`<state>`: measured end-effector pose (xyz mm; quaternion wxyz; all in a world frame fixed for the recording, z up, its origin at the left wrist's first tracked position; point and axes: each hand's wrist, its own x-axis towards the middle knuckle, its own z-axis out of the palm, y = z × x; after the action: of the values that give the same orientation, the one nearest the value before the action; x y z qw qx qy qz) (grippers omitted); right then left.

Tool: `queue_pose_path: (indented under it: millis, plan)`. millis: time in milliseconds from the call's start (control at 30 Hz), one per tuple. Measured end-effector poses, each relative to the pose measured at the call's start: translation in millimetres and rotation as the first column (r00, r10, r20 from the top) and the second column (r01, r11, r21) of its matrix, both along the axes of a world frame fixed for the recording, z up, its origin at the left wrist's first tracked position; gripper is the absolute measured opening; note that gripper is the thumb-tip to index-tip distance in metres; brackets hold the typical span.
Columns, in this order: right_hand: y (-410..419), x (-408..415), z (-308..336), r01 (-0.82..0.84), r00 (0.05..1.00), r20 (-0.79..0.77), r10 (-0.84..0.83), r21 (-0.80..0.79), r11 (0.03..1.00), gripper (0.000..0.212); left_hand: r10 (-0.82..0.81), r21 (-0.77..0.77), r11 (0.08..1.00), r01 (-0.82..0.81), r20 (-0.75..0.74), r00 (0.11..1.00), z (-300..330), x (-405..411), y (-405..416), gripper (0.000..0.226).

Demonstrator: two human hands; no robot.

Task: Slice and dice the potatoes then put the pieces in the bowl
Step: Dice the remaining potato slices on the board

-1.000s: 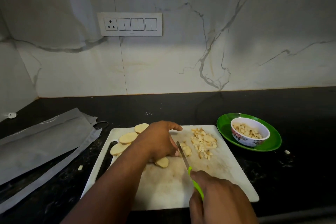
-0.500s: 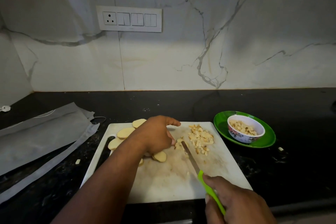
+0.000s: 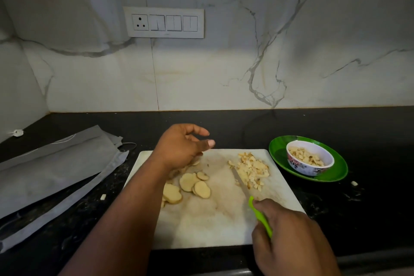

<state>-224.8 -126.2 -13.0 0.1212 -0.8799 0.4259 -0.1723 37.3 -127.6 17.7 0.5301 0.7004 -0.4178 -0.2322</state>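
The left hand (image 3: 181, 148) hovers over the far left part of the white cutting board (image 3: 201, 226), fingers loosely curled and spread, holding nothing, thumb pointing right. Below and beside its wrist, the potato slices (image 3: 190, 184) lie in an overlapping cluster on the board's left half, flat on their cut faces, some partly hidden under the forearm.

On the right, the right hand (image 3: 291, 240) grips the green handle of the knife (image 3: 261, 217), fingers wrapped tight around it near the board's near right corner. The blade runs up and to the left from the handle, lying low on the board, its tip at the left edge of the diced potato pile (image 3: 252, 169). That heap of small cubes sits on the far right part of the board.

Just beside the board's right edge, the bowl (image 3: 310, 159), white with a floral pattern, stands on a green plate (image 3: 277, 154) and already holds diced pieces. All of it rests on the dark bench (image 3: 369, 132). A stray potato bit (image 3: 354, 183) lies on the bench right of the plate, another bit (image 3: 103, 197) left of the board. Grey cloth (image 3: 51, 170) lies folded at the left, and a white switch panel (image 3: 164, 22) sits on the marble wall.
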Motion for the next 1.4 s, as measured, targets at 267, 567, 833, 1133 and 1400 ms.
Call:
queue_pose_path:
  millis: [267, 567, 833, 1133, 1400]
  plan:
    - [-3.9, 13.8, -12.8, -0.063, 0.927, 0.374, 0.022, 0.097, 0.993, 0.031, -0.265, 0.134, 0.962, 0.238, 0.239, 0.934, -8.6, -21.9, -0.5, 0.022]
    - [-20.1, 8.3, -20.1, -0.221, 0.658, 0.746, -0.105, 0.324, 0.920, 0.035, -0.275, -0.011, 0.958, 0.288, 0.267, 0.924, -17.5, -31.0, -14.6, 0.012]
    - [-15.4, 10.3, -25.6, -0.240, 0.595, 0.799, -0.086, 0.279, 0.930, 0.051, -0.292, 0.027, 0.956, 0.292, 0.182, 0.939, -15.7, -32.5, -10.3, 0.018]
    - [-5.7, 13.5, -24.2, -0.075, 0.888, 0.455, 0.070, -0.008, 0.997, 0.039, 0.165, -0.167, 0.976, -0.141, 0.141, 0.976, -9.4, -6.5, -4.9, 0.019]
    - [-8.7, 24.3, -3.3, -0.076, 0.993, 0.087, 0.085, -0.108, 0.991, 0.049, 0.396, -0.239, 0.873, -0.426, -0.161, 0.904, 0.7, 33.1, 6.0, 0.006]
